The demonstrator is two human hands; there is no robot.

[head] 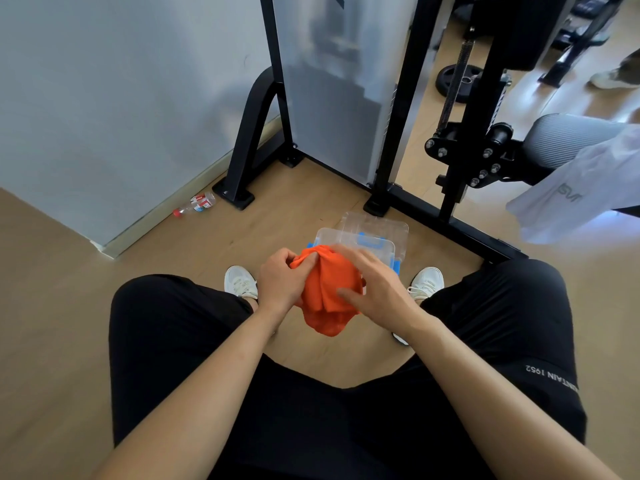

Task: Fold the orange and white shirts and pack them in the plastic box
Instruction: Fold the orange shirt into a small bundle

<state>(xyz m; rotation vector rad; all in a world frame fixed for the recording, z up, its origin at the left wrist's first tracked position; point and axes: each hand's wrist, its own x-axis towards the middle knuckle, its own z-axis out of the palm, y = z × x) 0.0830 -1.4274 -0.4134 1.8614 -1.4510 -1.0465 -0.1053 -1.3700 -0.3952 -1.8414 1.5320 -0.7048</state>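
- left hand [282, 282] had its fingers curled into the top edge of the orange shirt [325, 292], gripping the bunched cloth
- right hand [374, 289] lay flat on the shirt's other side, fingers straight, just pressing
- orange shirt was a rumpled bundle held between the knees, right over the box [360, 242] on the floor [294, 209]
- what looked like the lid [381, 225] sat just behind the box
- white shirt [581, 199] hung off a grey pad [568, 133] to the right, well apart
- bottle [197, 204] lay by the wall
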